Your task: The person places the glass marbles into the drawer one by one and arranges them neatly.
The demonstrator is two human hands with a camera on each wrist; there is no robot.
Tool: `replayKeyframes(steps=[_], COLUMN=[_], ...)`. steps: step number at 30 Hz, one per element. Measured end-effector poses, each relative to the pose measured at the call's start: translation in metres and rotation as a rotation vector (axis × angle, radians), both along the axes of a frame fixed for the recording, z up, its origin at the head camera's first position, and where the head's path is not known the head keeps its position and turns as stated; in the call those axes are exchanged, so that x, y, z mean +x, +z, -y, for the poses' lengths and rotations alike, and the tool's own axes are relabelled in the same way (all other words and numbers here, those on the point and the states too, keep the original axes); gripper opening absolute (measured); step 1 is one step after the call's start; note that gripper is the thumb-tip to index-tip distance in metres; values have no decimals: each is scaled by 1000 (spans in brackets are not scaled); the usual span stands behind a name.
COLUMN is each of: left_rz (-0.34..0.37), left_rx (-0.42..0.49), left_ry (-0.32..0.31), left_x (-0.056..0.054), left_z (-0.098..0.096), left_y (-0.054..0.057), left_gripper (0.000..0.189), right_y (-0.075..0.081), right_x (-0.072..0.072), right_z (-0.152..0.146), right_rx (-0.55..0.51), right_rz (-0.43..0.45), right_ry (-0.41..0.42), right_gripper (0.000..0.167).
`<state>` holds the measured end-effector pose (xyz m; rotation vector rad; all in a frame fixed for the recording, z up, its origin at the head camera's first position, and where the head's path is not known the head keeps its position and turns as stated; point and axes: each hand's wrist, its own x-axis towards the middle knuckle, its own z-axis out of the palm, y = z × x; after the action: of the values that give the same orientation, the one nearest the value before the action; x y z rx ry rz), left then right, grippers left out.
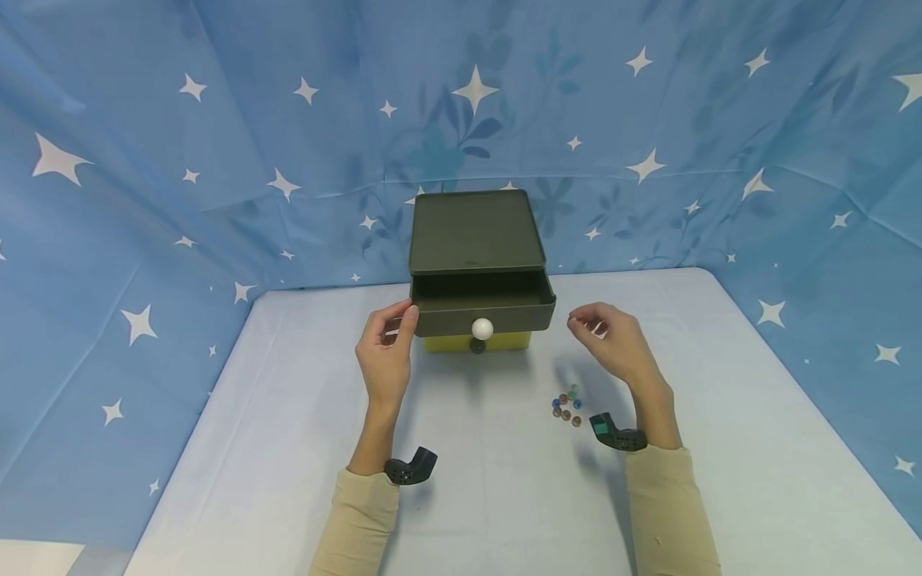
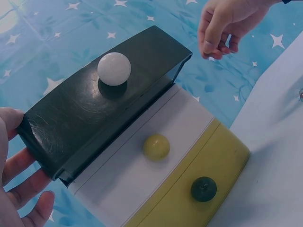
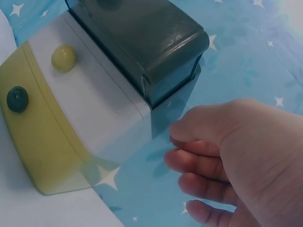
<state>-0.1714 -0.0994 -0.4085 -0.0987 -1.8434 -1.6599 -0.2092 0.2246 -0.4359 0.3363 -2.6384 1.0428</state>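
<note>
A small cabinet with a dark green top stands at the table's far side. Its dark green top drawer is pulled out, and the inside that shows is bare; a white knob sits on its front. My left hand grips the drawer's left front corner, thumb at the front and fingers along the side. Off the cabinet's right side hovers my right hand, fingers loosely curled, with nothing seen in them. Below, the white middle drawer and the yellow bottom drawer are closed.
Several small coloured marbles lie on the white table, in front of the cabinet to the right, near my right wrist. A blue star-patterned cloth hangs behind the table. Each wrist wears a black band.
</note>
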Motion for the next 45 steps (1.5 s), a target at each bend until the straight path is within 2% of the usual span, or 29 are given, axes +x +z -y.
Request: replayKeyframes(steps=[5,17,32,45], left_rz=[5,14,12,7], left_rx=[-3,-4,10,3], left_ry=[2,4,-5,-3], left_x=[1,0,0,0], left_z=[0,0,0,0], left_y=[0,0,1,1], left_gripper=[21,22,21,22], right_y=[4,14,18,17], right_x=[2,7,5,6], right_z=[2,20,41,56], right_rx=[-13,-82,-226,-292], right_rz=[-59,-276,-499,-519], right_ry=[-19,-18,-13,-3], right_gripper=[22,18,16,18])
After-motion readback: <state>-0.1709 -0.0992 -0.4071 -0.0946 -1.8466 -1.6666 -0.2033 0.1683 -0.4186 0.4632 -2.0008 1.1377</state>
